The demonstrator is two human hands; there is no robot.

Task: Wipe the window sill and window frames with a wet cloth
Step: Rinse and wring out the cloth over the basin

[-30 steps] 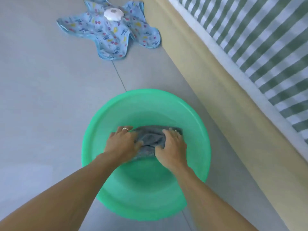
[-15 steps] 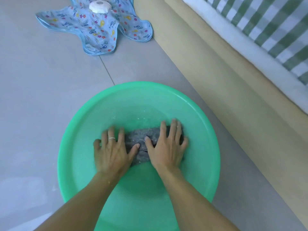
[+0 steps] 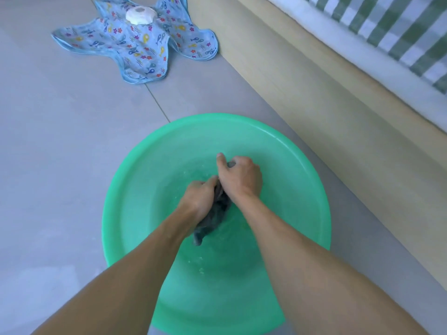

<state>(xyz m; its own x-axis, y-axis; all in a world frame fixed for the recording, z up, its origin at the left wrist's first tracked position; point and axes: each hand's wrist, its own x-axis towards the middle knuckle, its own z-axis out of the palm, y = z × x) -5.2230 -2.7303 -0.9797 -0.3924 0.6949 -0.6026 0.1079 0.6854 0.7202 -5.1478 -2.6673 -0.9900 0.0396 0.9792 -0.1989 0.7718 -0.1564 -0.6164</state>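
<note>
A grey wet cloth (image 3: 212, 221) is bunched into a twisted roll above the water in a green plastic basin (image 3: 135, 180) on the floor. My left hand (image 3: 199, 198) grips the near part of the roll. My right hand (image 3: 239, 176) grips its far end, and a bit of cloth pokes out by the thumb. The tail of the cloth hangs down toward the water. No window sill or window frame is in view.
A blue patterned star-shaped fabric (image 3: 135, 47) with a white round object (image 3: 141, 14) on it lies on the grey tiled floor at the back. A beige wooden bed side (image 3: 326, 112) with a green-and-white striped sheet (image 3: 391, 32) runs along the right.
Both hands lay flat on the cloth at the basin's bottom half a second ago. Now they have gathered it, lifted it and hold it twisted between them.
</note>
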